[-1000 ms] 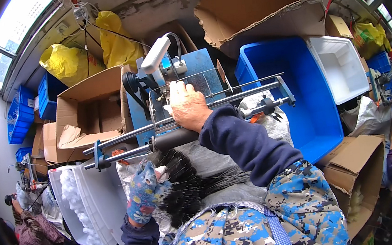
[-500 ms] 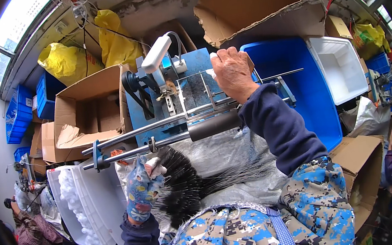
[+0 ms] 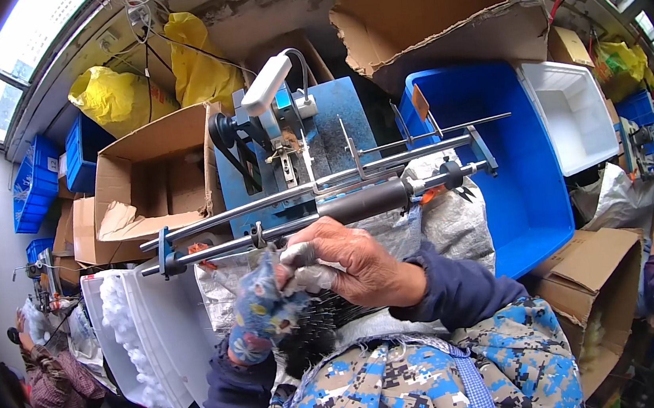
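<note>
Drawn back from the blue machine point(image 3: 314, 153) and its twin steel rods point(image 3: 318, 193), now down at the lap: right hand point(image 3: 353, 265), bare, fingers curled closed around a pale wad. Meeting it, left hand point(image 3: 263, 314) in a flowered cloth glove, grip hidden. Just below, black bristly brush point(image 3: 320, 328), stiff and spiky, against the camouflage apron.

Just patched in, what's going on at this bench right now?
A person sits at a blue machine with long metal rods across its front. The left hand, in a patterned glove, grips a bundle of black bristles at lap level. The bare right hand, fingertips taped white, meets it there, pinching at the bundle's top just below the rods. A blue bin stands to the right and an open cardboard box to the left.
</note>
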### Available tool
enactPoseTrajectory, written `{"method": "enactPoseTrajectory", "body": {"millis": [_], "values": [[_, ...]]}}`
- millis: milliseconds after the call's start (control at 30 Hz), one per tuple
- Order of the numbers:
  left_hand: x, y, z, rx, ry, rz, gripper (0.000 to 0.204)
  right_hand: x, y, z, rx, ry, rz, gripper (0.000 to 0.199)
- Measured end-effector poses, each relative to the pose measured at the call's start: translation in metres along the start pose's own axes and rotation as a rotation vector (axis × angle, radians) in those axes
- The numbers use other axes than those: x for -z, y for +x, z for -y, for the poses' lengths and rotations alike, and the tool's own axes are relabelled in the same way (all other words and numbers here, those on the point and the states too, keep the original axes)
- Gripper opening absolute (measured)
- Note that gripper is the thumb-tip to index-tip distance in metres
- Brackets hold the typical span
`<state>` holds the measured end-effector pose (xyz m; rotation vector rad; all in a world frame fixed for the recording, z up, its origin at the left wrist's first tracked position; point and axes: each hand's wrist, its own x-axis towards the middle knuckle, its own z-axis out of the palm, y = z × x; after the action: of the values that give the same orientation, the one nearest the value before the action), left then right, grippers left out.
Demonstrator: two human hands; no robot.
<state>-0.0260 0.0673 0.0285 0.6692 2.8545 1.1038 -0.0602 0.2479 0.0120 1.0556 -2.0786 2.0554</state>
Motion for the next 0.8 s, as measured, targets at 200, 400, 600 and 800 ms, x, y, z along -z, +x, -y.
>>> {"method": "enactPoseTrajectory", "body": {"millis": [200, 400, 600, 800], "values": [[-0.011, -0.029, 0.040, 0.164, -0.255, 0.093, 0.018, 0.059, 0.018, 0.020, -0.138, 0.756, -0.304, 0.017], [-0.021, -0.059, 0.127, 0.317, 0.558, 0.280, 0.037, 0.082, 0.062, -0.063, -0.136, -0.998, -0.057, 0.016], [-0.006, -0.050, 0.109, 0.279, 0.152, 0.110, 0.030, 0.074, 0.074, -0.120, -0.255, -1.324, 0.098, 0.012], [0.002, -0.039, 0.075, 0.063, 0.125, -0.053, 0.030, 0.067, 0.074, -0.119, -0.267, -1.377, 0.149, 0.011]]}}
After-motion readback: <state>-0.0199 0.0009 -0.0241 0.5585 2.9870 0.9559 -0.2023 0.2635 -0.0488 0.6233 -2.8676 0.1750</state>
